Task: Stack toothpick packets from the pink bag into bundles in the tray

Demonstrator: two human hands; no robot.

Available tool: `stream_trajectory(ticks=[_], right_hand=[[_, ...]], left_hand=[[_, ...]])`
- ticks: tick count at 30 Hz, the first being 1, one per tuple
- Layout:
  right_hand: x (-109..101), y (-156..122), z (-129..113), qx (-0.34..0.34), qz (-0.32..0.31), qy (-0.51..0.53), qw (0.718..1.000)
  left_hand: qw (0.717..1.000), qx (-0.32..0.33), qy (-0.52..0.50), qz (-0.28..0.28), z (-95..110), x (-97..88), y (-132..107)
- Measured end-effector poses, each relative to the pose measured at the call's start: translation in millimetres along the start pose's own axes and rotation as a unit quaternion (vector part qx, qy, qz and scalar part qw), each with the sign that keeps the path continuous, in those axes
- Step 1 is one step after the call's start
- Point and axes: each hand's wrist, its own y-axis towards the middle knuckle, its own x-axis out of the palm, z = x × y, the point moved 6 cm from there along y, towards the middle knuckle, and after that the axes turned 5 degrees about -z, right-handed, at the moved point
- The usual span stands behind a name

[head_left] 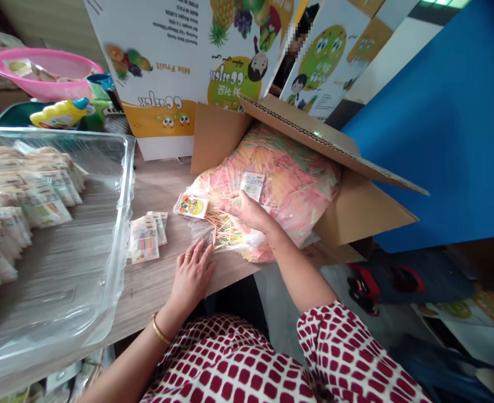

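My right hand reaches into a clear plastic bag packed with pink, yellow and green sticks, its fingers closed around a loose bunch of coloured sticks. A small printed packet lies on the bag's near edge, and a second packet sits just beyond my fingers. My left hand rests palm-down and empty on the wood-grain table, its fingertips close to the bag. To its left stands a small pile of filled packets.
A clear plastic tub full of packets fills the left side. The bag sits in an open cardboard box. Printed fruit-design cardboard sheets stand behind, beside a blue panel. A pink bowl sits back left.
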Motion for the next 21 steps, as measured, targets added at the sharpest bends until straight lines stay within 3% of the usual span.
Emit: stream_trajectory(ticks=[4, 6, 9, 13, 18, 21], right_hand=[[-47, 8, 30, 0.057, 0.177, -0.036, 0.982], [-66, 15, 41, 0.096, 0.227, -0.080, 0.966], [-77, 30, 53, 0.120, 0.198, -0.109, 0.967], [-86, 39, 58, 0.071, 0.207, -0.154, 0.964], [-97, 35, 66, 0.059, 0.223, -0.207, 0.951], [-109, 18, 59, 0.050, 0.267, -0.166, 0.948]], left_hand=[[1.000, -0.008, -0.021, 0.002, 1, 0.5, 1], [1.000, -0.011, -0.019, 0.007, 4, -0.5, 1], [1.000, -0.019, -0.009, 0.016, 7, -2.3, 0], [0.999, -0.031, -0.024, 0.026, 4, -4.2, -4], [0.993, -0.040, -0.102, 0.052, -11, -13.2, -3], [0.976, -0.051, -0.198, 0.076, -21, -29.6, 0]])
